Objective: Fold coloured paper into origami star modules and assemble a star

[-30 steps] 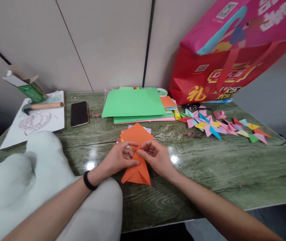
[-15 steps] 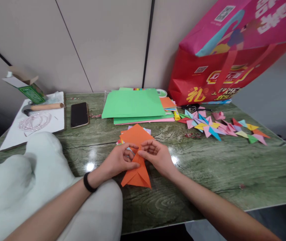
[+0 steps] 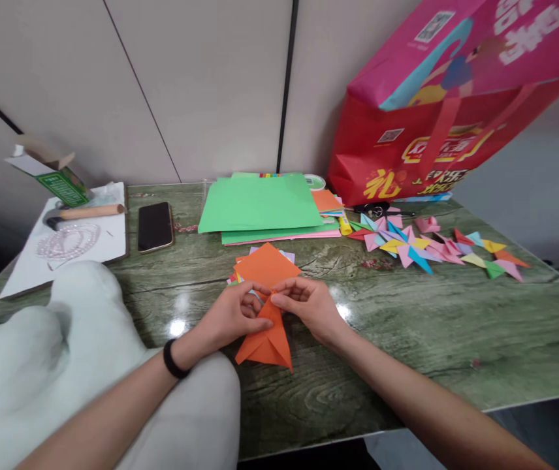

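Observation:
A folded orange paper (image 3: 267, 339) with a wide, creased lower end is held between my two hands, over the green table. My left hand (image 3: 240, 312) has its thumb on the paper's left side and its fingers near the top. At the narrow upper tip, my right hand (image 3: 309, 303) pinches the paper between thumb and forefinger. Just beyond lies a flat orange sheet (image 3: 267, 263) on a small pile of coloured papers.
Green sheets (image 3: 262, 203) lie behind. Folded paper pieces (image 3: 407, 243) spread at the right, before a red bag (image 3: 397, 150). A phone (image 3: 155, 226), a hammer (image 3: 88, 211) on a white board (image 3: 19, 271) and a pale plush thing (image 3: 88, 313) are left.
The fingers of my right hand have closed more tightly at the paper's upper tip. The paper's lower end has shifted slightly left.

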A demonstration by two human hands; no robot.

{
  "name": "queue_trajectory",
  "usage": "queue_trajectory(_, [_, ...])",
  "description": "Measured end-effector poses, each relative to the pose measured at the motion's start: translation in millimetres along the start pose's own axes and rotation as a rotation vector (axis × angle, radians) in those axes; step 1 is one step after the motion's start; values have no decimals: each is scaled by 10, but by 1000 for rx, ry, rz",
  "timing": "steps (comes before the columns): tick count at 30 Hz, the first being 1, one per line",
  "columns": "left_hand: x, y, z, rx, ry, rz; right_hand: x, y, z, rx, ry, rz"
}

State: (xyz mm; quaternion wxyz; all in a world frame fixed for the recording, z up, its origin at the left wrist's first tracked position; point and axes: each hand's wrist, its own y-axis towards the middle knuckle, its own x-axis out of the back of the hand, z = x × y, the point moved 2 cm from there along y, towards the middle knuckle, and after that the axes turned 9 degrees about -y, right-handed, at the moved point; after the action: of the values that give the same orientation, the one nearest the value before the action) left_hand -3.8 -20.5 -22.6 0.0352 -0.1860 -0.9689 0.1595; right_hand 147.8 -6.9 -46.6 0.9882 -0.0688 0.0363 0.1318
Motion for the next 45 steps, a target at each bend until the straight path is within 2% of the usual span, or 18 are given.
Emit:
queue_trajectory(14, [-17, 1, 5, -30, 23, -23, 4, 18, 2, -47, -80, 42])
queue_trajectory(21, [-11, 0, -1, -24, 35, 3, 5, 3, 48, -27, -112, 56])
queue_trajectory(26, [-15, 12, 8, -25, 77, 12, 13, -4, 63, -6, -93, 56])
queue_trajectory(32, [-9, 8, 14, 2, 52, 48, 9, 21, 5, -62, -5, 108])
queue_trajectory(36, [-8, 15, 29, 25, 85, 50, 1, 27, -5, -44, -120, 90])
queue_trajectory(39, [-21, 17, 22, -12, 134, 55, -2, 19, -2, -51, -174, 109])
queue_trajectory(45, [-21, 23, 17, -37, 155, 64, 3, 5, 1, -61, -118, 141])
